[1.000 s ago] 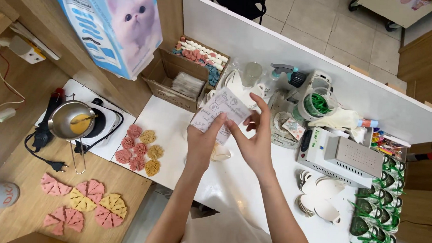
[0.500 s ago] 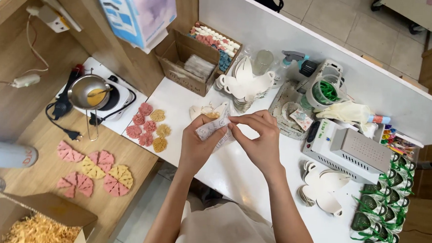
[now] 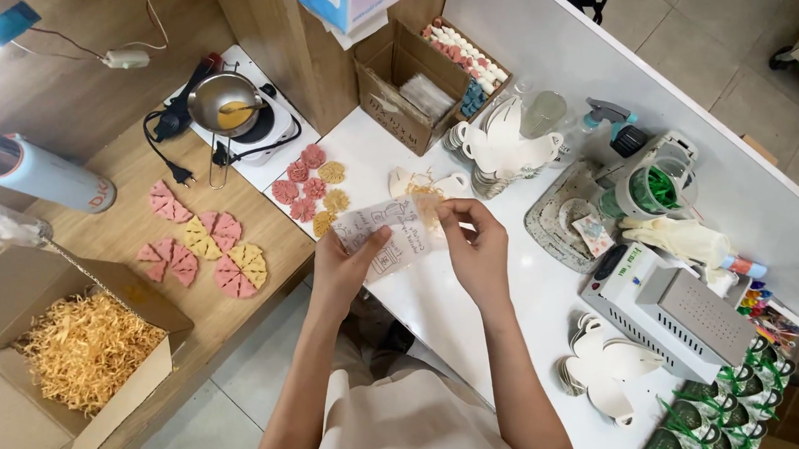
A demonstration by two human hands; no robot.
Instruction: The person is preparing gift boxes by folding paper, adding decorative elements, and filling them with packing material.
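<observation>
A: Item one, the hands. State?

B: Left hand (image 3: pixel 347 265) pinched on the near edge of a small clear plastic pouch with a printed paper card inside (image 3: pixel 388 233); right hand (image 3: pixel 475 251) closed on its far edge, fingertips at the top corner. A second ago the pouch was held up over the middle of the bench; half a second ago it was crumpled between both hands. Now it is lower, spread flat and held over the near edge of the white bench (image 3: pixel 467 324).

A: Meaning for the work?

B: By my reading, the pouch is being straightened or opened for filling. Nothing inside it but the card, as far as I can tell.

A: Items just beyond the hands?

B: Small white cut-out pieces with pale straw shreds (image 3: pixel 420 184), just past the pouch. Left of those, a cluster of round pink and yellow wax shapes (image 3: pixel 310 191).

A: Further out?

B: Stack of white card cut-outs (image 3: pixel 503 152); brown cardboard box of pastel sticks (image 3: pixel 425 80); grey heat sealer (image 3: pixel 668 307); small pan of yellow liquid on a hotplate (image 3: pixel 228 106); open carton of straw-coloured paper shreds (image 3: pixel 83 349).
</observation>
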